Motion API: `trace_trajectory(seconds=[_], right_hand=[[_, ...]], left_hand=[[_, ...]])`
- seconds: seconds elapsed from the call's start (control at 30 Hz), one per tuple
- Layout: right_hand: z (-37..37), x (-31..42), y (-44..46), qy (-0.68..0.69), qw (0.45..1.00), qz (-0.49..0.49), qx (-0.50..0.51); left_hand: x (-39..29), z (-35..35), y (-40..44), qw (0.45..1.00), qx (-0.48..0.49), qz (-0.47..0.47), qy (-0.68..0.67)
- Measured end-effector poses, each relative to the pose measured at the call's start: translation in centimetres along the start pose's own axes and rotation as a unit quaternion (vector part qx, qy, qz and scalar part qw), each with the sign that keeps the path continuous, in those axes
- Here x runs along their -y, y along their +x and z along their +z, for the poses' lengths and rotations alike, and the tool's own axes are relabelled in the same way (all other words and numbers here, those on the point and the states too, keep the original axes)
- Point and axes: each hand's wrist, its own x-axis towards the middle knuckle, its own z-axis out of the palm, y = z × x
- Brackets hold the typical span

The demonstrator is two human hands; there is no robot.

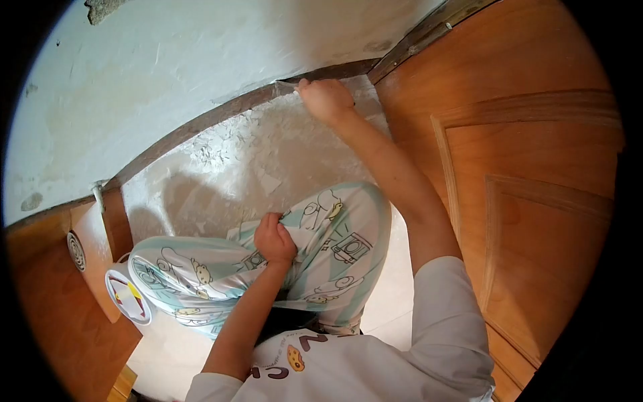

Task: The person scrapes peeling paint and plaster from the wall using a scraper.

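My right hand (326, 100) is closed round a scraper (287, 86), whose thin blade lies against the lower edge of the wall, by the dark baseboard strip (221, 112). Most of the tool is hidden in the fist. My left hand (274, 240) rests on the patterned trousers (341, 258) between the knees, its fingers curled; whether anything is inside cannot be made out. White flakes (218, 144) lie scattered on the floor below the strip.
A pale, patchy wall (167, 80) runs across the top. A wooden door (536, 154) stands at the right. At the left are a white bucket (128, 298), a wooden panel (94, 254) and brown woodwork (53, 301).
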Motion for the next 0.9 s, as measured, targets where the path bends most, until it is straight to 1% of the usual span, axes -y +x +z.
trace_trajectory(seconds=[0.07, 0.17, 0.27, 0.3, 0.33, 0.37, 0.47, 0.53, 0.6, 0.7, 0.8, 0.9], right_hand=[[-1.9, 1.3, -0.4, 0.067, 0.996, 0.046, 0.041], [-0.5, 2.0, -0.5, 0.075, 0.995, 0.065, 0.034], [-0.4, 2.9, 0.8, 0.207, 0.966, 0.149, 0.041], [0.0, 4.0, 1.4, 0.125, 0.991, 0.043, 0.016], [0.5, 5.6, 2.2, 0.043, 0.997, -0.064, -0.012], [0.9, 6.7, 2.8, -0.04, 0.984, -0.168, -0.041], [0.1, 6.3, 1.0, 0.06, 0.992, -0.094, -0.052], [3.4, 3.2, 0.1, 0.122, 0.987, 0.025, -0.103], [1.4, 0.7, -1.8, -0.005, 0.986, -0.004, -0.169], [0.5, -2.5, -1.7, -0.057, 0.976, 0.021, -0.211], [-0.4, -5.2, -2.0, -0.126, 0.967, -0.024, -0.22], [-1.2, -6.2, -2.2, -0.141, 0.969, 0.001, -0.202]], left_hand=[[-0.1, -0.2, 0.1, 1.0, -0.003, 0.007, 0.001], [0.0, -0.2, -0.1, 1.0, -0.002, 0.004, 0.011], [-0.4, -0.4, 0.0, 1.0, 0.007, -0.008, 0.012], [-0.4, -0.2, -0.1, 1.0, 0.008, -0.012, 0.01], [-0.2, 0.0, -0.2, 1.0, 0.008, -0.014, 0.01], [0.1, -0.1, -0.1, 1.0, 0.007, -0.015, 0.013], [-0.4, -0.7, 0.0, 0.999, 0.007, -0.027, 0.019], [-0.2, -0.9, 0.5, 1.0, 0.005, -0.017, 0.008], [-0.4, -0.7, -0.2, 1.0, 0.013, -0.026, -0.001], [-0.1, -0.7, 0.2, 1.0, 0.022, -0.023, 0.001], [-0.1, -0.6, 0.3, 1.0, 0.016, -0.011, -0.007], [-0.3, -0.5, 0.0, 1.0, 0.014, -0.012, -0.009]])
